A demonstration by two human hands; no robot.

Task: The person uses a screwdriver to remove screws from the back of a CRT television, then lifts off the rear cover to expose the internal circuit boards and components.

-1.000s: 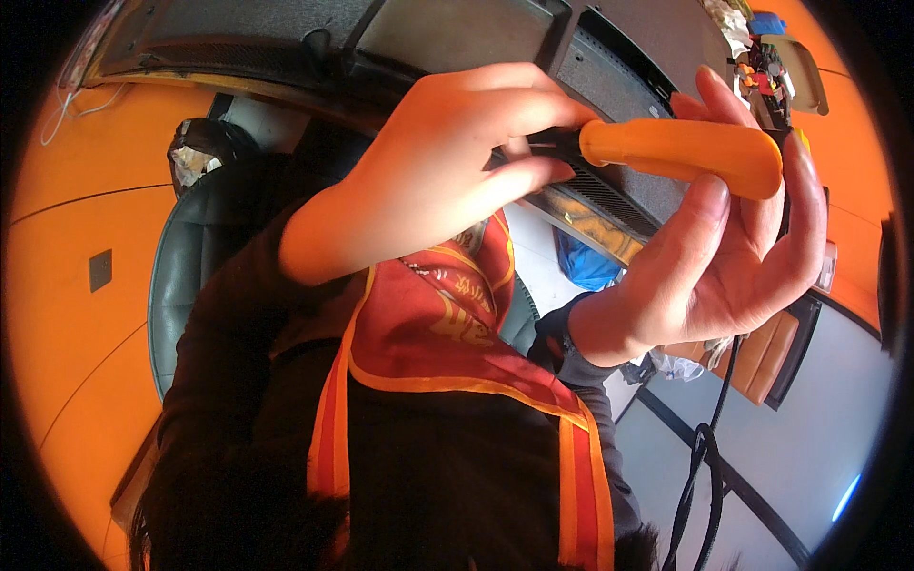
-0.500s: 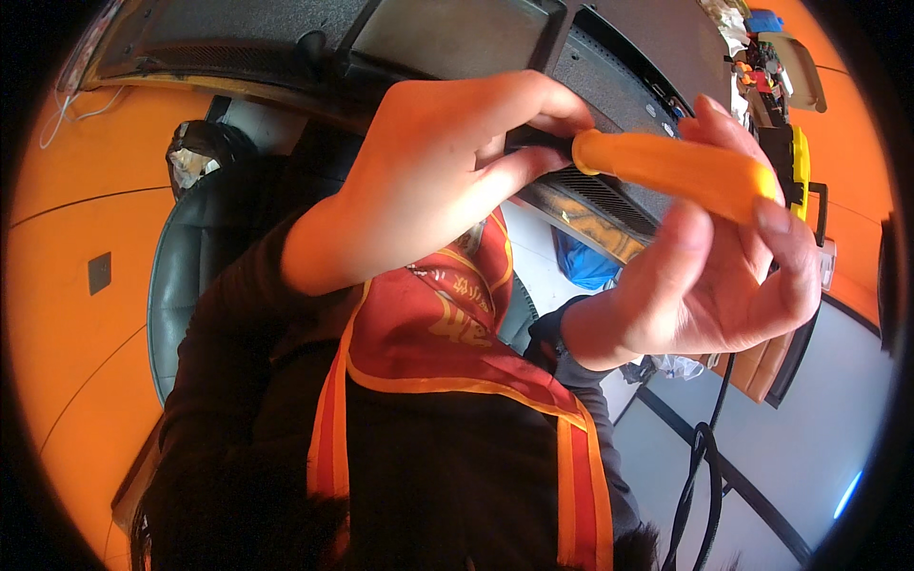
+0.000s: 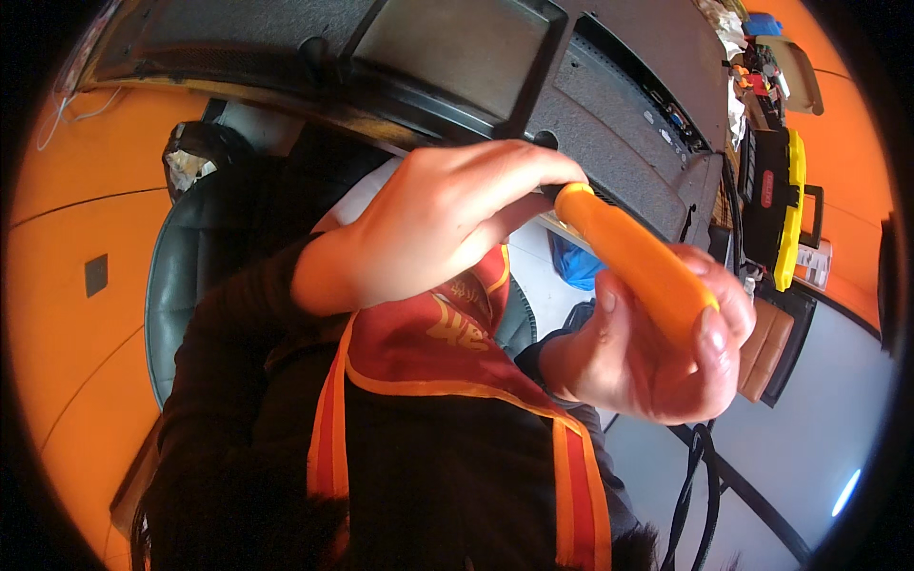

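Observation:
Both my hands are on an orange-handled tool (image 3: 640, 257) held in front of my chest. Its smooth, rounded handle slopes down to the right. My left hand (image 3: 433, 214) pinches the dark part at the upper left end, mostly hidden by thumb and fingers. My right hand (image 3: 657, 357) is closed round the lower right end, with fingertips over the butt. Just beyond the hands lies a large black casing (image 3: 624, 114) with vents and a row of ports, like the back of a screen.
A black toolbox with a yellow edge (image 3: 790, 209) stands at the right. A dark green chair (image 3: 186, 276) and a black bag (image 3: 205, 152) are on the left. Black cables (image 3: 703, 466) hang at the lower right. A blue bag (image 3: 574, 262) shows below the table edge.
Both hands have come down towards me, with the tool between them. The right hand has also shifted left, and the orange handle now slopes more steeply.

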